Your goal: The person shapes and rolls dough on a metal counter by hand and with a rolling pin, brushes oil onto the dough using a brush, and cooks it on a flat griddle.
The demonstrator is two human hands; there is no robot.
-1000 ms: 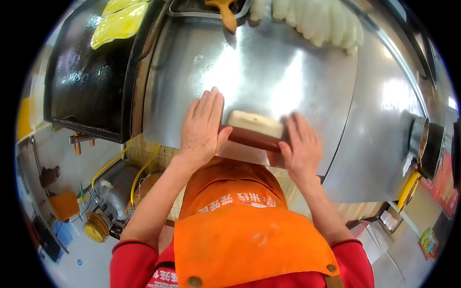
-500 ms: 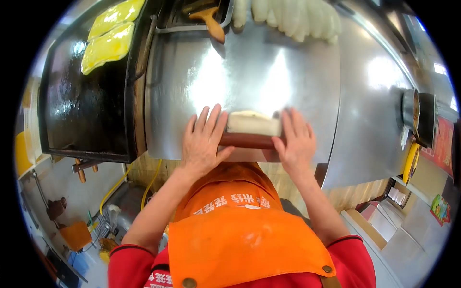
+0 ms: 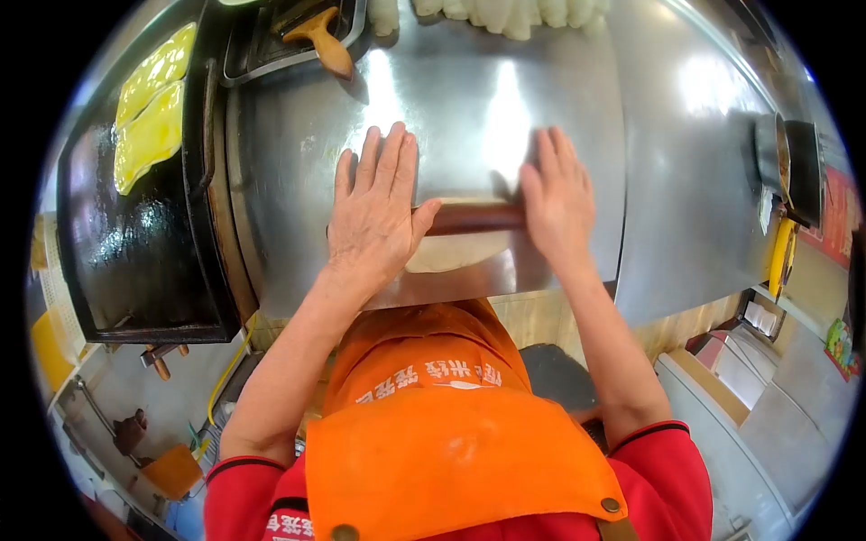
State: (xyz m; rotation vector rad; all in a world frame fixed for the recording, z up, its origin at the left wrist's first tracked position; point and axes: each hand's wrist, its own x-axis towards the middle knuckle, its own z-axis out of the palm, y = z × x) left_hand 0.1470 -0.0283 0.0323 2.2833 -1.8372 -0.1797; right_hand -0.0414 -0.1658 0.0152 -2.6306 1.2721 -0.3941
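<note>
Head view: a steel desk [image 3: 298, 216] spans the work area, with a black griddle [image 3: 135, 261] carrying two yellow sheets [image 3: 149, 135] at its left. Compared with the earlier frames, the rolling pin [image 3: 476, 218] is farther from the near desk edge. The dough [image 3: 456, 254], previously seen mainly beyond the pin, now shows as a flat portion on the near side.

Both pin ends are covered by the hands. The left hand also hides part of the dough's left side. A thin pale strip borders the pin's far side; whether it is dough is hard to tell. The row of pale pieces [image 3: 514, 13] and the tray [image 3: 262, 70] are cut off by the top edge.

The left hand [image 3: 377, 207] and right hand [image 3: 559, 198] are flat, fingers extended, one over each pin end. The dough lies between them, nearer the body.
</note>
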